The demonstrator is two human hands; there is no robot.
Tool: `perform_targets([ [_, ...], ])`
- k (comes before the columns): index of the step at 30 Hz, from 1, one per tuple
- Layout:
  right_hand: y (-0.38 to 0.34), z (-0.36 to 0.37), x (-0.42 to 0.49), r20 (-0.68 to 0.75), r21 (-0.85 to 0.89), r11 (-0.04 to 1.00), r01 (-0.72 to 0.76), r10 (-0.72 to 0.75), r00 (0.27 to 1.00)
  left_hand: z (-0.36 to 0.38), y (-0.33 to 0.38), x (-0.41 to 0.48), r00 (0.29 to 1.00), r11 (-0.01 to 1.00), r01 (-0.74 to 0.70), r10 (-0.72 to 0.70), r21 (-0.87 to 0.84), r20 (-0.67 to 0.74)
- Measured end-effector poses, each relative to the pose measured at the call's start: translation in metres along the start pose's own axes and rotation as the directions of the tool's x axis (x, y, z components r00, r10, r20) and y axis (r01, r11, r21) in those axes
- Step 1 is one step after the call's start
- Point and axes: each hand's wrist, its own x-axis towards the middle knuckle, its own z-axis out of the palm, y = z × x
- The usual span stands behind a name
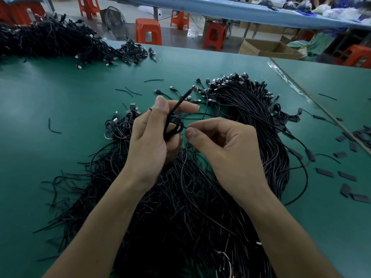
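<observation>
My left hand [149, 141] grips a small coil of black cable [173, 125] above the green table [60, 101]. The coil's free end [185, 95] sticks up and away, with a red tip. My right hand [222, 149] is just right of the coil, thumb and fingers curled and pinching a thin black tie [184, 127] that reaches toward it. Under both hands lies a big heap of loose black cables [180, 207]. Their USB plugs [230, 81] fan out at the far right of the heap.
A second large pile of bundled cables [52, 41] lies at the far left. Short black ties [128, 92] and flat black sleeves [345, 177] are scattered on the table. Orange stools [148, 31], a cardboard box [269, 49] and a blue bench [220, 11] stand beyond the far edge.
</observation>
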Motion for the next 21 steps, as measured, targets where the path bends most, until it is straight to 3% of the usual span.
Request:
perform_targets([
  [6, 0.0004, 0.0038, -0.0004, -0.009, -0.212, 0.972, 0.1, -0.104, 0.995, 0.0, -0.0028, -0.0005, 0.998, 0.998, 0.066, -0.066, -0.007, 0.017],
  [8, -0.0016, 0.0033, -0.0009, 0.033, -0.324, 0.931, 0.171, -0.169, 0.985, -0.0015, -0.004, 0.0, 0.993, 0.992, 0.12, -0.119, -0.035, 0.024],
  [13, -0.0071, -0.0019, 0.0003, 0.186, -0.363, 0.885, 0.292, -0.238, 0.953, -0.0019, -0.006, 0.0026, 0.97, 0.971, 0.229, -0.233, -0.061, -0.075],
  [18, -0.0075, -0.004, 0.0, 0.126, -0.442, 0.861, 0.249, -0.215, 0.968, -0.0035, -0.0063, 0.0031, 0.968, 0.969, 0.238, -0.242, -0.06, -0.061],
  [21, -0.0072, -0.001, -0.0037, 0.131, -0.509, 0.824, 0.25, -0.213, 0.968, -0.0029, -0.0072, 0.0038, 0.959, 0.967, 0.255, -0.255, -0.02, -0.122],
])
